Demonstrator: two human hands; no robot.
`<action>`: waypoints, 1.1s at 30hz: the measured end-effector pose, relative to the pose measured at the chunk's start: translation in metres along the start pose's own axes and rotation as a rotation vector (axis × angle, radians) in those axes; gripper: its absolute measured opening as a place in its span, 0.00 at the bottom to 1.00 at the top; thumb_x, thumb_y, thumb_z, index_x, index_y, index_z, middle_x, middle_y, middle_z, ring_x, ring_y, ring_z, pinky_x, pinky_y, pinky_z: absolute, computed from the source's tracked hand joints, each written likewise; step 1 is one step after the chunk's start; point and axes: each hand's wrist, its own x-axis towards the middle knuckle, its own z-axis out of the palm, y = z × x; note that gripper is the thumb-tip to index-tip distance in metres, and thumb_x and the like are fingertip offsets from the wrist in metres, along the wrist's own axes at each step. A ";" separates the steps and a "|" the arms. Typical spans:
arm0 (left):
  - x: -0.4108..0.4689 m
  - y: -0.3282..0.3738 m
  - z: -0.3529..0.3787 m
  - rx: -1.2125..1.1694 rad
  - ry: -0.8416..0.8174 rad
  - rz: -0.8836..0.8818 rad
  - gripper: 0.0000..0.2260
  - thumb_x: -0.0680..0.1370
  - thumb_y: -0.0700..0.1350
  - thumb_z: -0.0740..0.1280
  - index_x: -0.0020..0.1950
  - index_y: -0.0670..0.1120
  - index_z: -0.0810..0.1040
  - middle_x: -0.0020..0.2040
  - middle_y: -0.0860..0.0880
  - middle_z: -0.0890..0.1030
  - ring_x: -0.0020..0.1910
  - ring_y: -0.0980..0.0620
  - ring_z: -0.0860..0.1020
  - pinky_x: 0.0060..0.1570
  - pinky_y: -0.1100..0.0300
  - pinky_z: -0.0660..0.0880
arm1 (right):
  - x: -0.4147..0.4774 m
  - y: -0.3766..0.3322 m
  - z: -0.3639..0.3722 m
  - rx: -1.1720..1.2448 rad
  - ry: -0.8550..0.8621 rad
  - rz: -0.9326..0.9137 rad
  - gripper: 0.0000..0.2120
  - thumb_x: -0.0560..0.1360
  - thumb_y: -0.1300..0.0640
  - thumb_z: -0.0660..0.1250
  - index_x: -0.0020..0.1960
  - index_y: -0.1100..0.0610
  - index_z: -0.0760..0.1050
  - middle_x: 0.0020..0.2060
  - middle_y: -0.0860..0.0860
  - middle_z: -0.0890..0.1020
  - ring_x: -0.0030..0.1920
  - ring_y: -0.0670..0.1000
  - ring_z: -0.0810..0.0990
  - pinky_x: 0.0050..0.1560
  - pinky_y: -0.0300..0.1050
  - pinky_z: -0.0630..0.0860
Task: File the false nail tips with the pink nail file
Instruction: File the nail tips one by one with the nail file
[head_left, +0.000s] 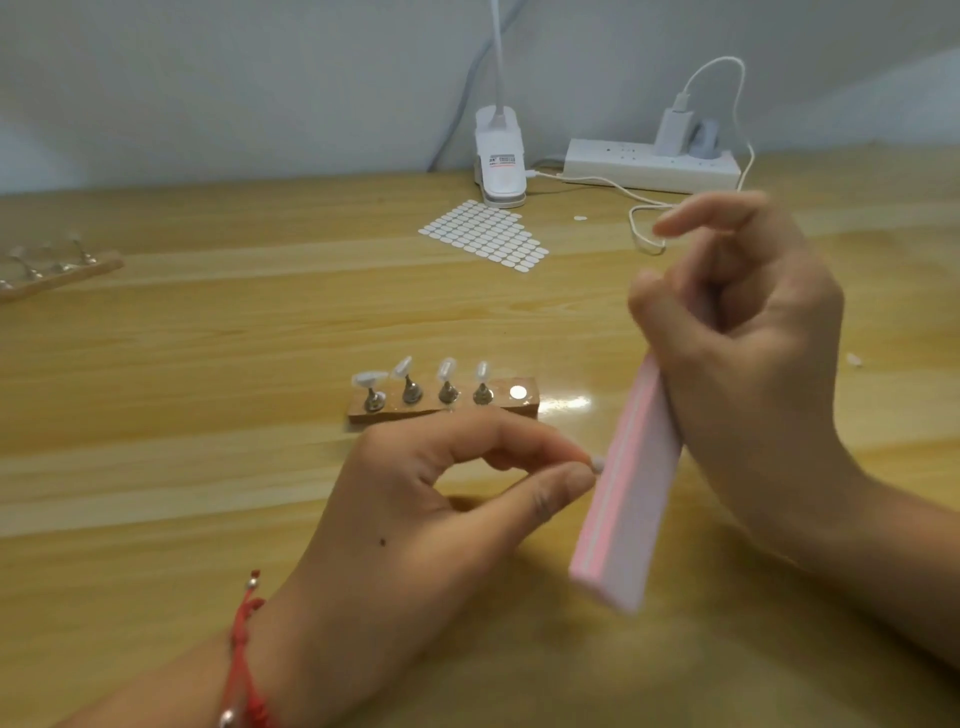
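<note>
Centrally, a false nail tip (597, 462) is pinched between thumb and forefinger of the left hand (431, 499), above the bench (208, 364). Its exposed end touches the long edge of the pink nail file (631, 483). The right hand (743, 332) grips the file's upper end with curled fingers, one finger lifted and blurred. The file slants down toward the viewer, its lower end free.

Just behind the left hand stands a wooden holder block (527, 406) bearing four metal pegs (410, 392), each topped with one of four more nail tips (445, 368). The fifth place, at the right end, shows only a round silver disc (517, 391). A red cord bracelet (241, 649) circles the left wrist.

Farther back lie a sheet of white oval stickers (485, 236), a white clip lamp (500, 161) and a power strip (649, 166) with a charger (674, 127) plugged in. A second holder block (57, 270), blurred, sits at the far left edge.
</note>
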 end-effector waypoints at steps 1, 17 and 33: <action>0.000 0.000 0.000 0.004 -0.013 0.002 0.07 0.68 0.54 0.71 0.44 0.56 0.84 0.39 0.58 0.84 0.42 0.58 0.81 0.43 0.70 0.74 | -0.006 -0.002 0.002 0.011 -0.038 -0.033 0.17 0.73 0.71 0.67 0.47 0.49 0.73 0.30 0.53 0.68 0.30 0.46 0.67 0.34 0.40 0.67; 0.005 -0.001 -0.010 -0.439 -0.013 -0.218 0.07 0.74 0.48 0.64 0.45 0.47 0.80 0.40 0.51 0.81 0.42 0.58 0.80 0.45 0.71 0.73 | 0.030 0.031 -0.025 0.056 -0.003 0.312 0.06 0.76 0.56 0.68 0.43 0.45 0.78 0.33 0.40 0.74 0.33 0.40 0.71 0.31 0.31 0.69; 0.007 0.003 -0.012 -0.499 -0.240 -0.260 0.06 0.72 0.47 0.67 0.40 0.50 0.83 0.39 0.53 0.84 0.40 0.62 0.80 0.42 0.74 0.72 | 0.017 -0.015 -0.017 -0.220 -0.022 -0.479 0.07 0.81 0.56 0.64 0.54 0.50 0.65 0.43 0.45 0.70 0.44 0.38 0.71 0.51 0.32 0.67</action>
